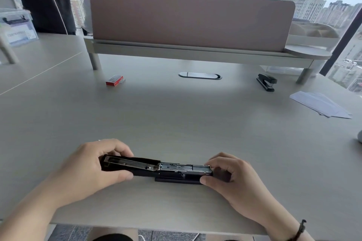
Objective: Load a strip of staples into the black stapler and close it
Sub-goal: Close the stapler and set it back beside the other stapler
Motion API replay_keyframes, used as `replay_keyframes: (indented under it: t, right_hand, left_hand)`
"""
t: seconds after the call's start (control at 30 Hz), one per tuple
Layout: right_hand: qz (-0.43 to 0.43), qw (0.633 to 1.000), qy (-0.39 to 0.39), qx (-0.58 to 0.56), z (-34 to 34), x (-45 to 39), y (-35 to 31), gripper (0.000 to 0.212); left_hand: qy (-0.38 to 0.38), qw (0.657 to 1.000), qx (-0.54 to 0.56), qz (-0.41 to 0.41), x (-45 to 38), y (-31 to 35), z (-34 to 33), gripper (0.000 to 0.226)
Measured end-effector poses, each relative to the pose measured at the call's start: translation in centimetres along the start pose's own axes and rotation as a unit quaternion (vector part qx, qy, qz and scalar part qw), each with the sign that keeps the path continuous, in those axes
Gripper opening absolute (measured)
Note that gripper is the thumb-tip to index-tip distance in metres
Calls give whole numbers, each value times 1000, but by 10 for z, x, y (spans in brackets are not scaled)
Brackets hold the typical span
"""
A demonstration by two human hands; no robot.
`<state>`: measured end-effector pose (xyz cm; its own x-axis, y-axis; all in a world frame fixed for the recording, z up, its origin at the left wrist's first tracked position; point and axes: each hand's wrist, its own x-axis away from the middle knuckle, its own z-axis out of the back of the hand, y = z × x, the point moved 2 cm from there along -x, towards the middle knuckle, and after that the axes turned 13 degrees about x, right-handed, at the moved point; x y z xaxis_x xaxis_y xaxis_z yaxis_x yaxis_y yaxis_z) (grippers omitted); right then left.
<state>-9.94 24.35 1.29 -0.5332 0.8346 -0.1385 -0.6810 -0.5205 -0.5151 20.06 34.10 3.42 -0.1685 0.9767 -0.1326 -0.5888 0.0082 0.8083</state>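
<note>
- Black plastic and bright steel: the stapler (156, 168) lies swung open between the hands, base on the desk (176, 119).
- Left hand (88, 164) grips the lifted cover, thumb in front, fingers behind.
- Right hand (231, 174) pinches the steel magazine's end; whether staples already sit inside, I cannot tell.
- Likely stiff, fairly heavy, and sprung at the hinge, so hold it by the plastic sides, clear of the channel.
- Staple strips are probably brittle; lift one by its long edges.
- Well beyond the left hand sits a red box (115, 81); beyond the right, a second stapler (266, 82).
</note>
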Motion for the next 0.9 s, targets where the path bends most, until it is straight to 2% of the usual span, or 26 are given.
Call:
replay_keyframes:
  t: [0.23, 0.33, 0.47, 0.57, 0.73, 0.9]
  right_hand:
    - [-3, 999, -9, -35, 3, 0, -2, 11]
    - [-4, 999, -10, -31, 2, -1, -2, 10]
    - [-4, 999, -21, -26, 1, -2, -1, 7]
    - [-2, 1000, -26, -14, 0, -2, 0, 14]
    - [3, 1000, -28, -2, -1, -2, -1, 18]
    - [8, 1000, -26, 1, 0, -2, -1, 16]
  left_hand:
    - [4, 995, 102, 6, -2, 5, 7, 55]
    - [-2, 996, 86, 19, -3, 5, 7, 64]
    - [-3, 999, 49, 23, -2, 8, 9, 57]
    - [7, 998, 55, -1, -5, 17, 9, 56]
    - [9, 987, 146, -67, -14, 28, 5, 55]
    - [-11, 959, 262, -103, -19, 36, -20, 51]
